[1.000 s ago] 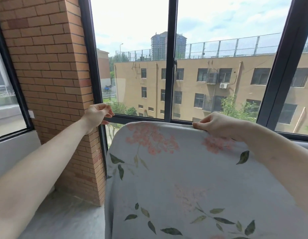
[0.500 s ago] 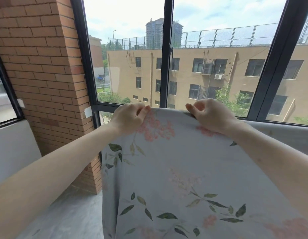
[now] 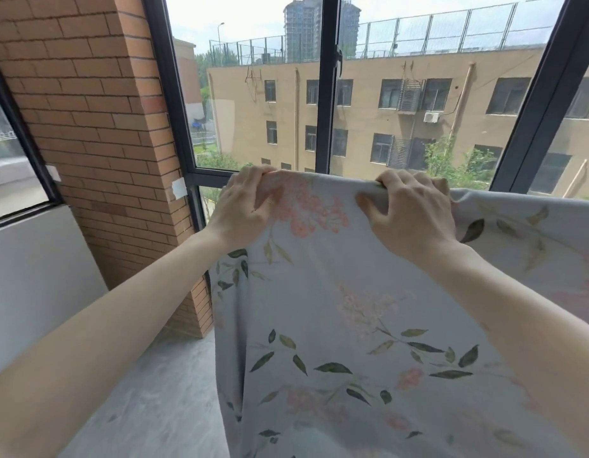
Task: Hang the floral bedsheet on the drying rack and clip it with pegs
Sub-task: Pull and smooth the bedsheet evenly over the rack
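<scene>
Left hand (image 3: 250, 206): clamped on the top fold, centre frame
Right hand (image 3: 410, 209): gripping the same fold, just beside
Floral bedsheet (image 3: 336, 325): draped down to lower right – rack hidden, no pegs visible
Risk: releasing unpegged – sheet may slide off

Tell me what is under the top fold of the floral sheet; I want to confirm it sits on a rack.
No rack shows. The floral bedsheet covers whatever supports its top edge. The left hand and right hand grip that edge; behind it only the window frame shows.
</scene>
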